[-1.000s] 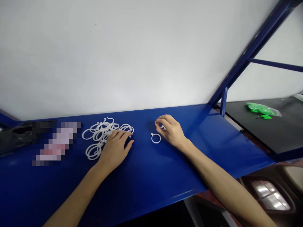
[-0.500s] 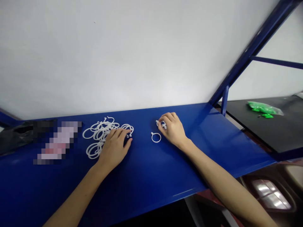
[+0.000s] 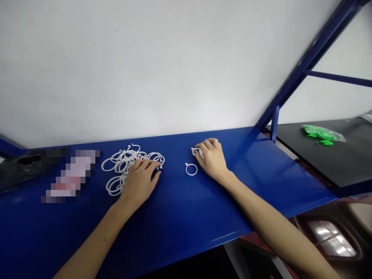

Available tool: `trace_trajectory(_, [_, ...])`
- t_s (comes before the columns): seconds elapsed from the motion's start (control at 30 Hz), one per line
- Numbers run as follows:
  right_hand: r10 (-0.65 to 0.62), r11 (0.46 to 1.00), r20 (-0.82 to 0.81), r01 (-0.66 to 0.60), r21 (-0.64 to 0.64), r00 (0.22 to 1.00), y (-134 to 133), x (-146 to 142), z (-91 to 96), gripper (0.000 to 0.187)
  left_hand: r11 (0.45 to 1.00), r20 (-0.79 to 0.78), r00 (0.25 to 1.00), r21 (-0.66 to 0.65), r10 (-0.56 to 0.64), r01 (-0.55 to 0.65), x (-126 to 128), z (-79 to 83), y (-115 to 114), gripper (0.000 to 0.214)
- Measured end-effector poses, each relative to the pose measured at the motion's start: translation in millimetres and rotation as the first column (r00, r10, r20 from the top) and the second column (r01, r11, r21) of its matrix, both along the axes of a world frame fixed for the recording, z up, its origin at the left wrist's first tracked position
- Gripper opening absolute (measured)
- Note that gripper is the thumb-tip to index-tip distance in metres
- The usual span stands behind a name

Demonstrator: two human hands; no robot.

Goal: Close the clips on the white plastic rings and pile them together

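Note:
A pile of several white plastic rings (image 3: 122, 164) lies on the blue shelf (image 3: 186, 209). My left hand (image 3: 139, 182) rests flat on the pile's right side, fingers stretched over the rings. One closed white ring (image 3: 191, 169) lies alone on the shelf between my hands. My right hand (image 3: 211, 159) sits just right of it, fingers curled down on another white ring (image 3: 196, 151) that shows at my fingertips.
A blurred-out patch (image 3: 69, 174) and a dark bag (image 3: 17, 170) sit at the shelf's left. A blue upright post (image 3: 274, 124) stands at the right end. Beyond it a black shelf (image 3: 343, 162) carries a bag of green parts (image 3: 321, 133). A white wall is behind.
My right hand has lowered and slid slightly back over the ring at its fingertips. My left hand has shifted a little on the pile. The lone ring has stayed put.

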State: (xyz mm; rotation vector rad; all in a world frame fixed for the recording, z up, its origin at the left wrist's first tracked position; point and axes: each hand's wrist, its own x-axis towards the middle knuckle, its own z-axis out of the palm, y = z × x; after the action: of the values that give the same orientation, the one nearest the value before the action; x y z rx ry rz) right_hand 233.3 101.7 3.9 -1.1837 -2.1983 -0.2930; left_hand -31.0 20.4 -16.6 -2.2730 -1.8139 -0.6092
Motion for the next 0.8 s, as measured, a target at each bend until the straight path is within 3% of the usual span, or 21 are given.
trace_trajectory(0.17, [0.179, 0.984, -0.01, -0.179, 0.004, 0.984, -10.9, -11.4, 0.7, 0.018, 1.0, 0.021, 1.0, -0.008, -0.008, 0.008, 1.2, -0.6, 0.1, 0.029])
trace_trajectory(0.33, [0.282, 0.959, 0.022, -0.282, 0.003, 0.959, -17.8, -18.9, -2.5, 0.022, 1.0, 0.048, 0.999, -0.014, -0.022, 0.023, 2.0, -1.1, 0.5, 0.025])
trace_trajectory(0.8, [0.297, 0.954, 0.025, -0.295, -0.061, 0.955, -22.1, -20.2, 0.1, 0.025, 0.999, 0.068, 0.997, -0.036, -0.019, 0.022, 3.6, -0.2, -0.9, 0.025])
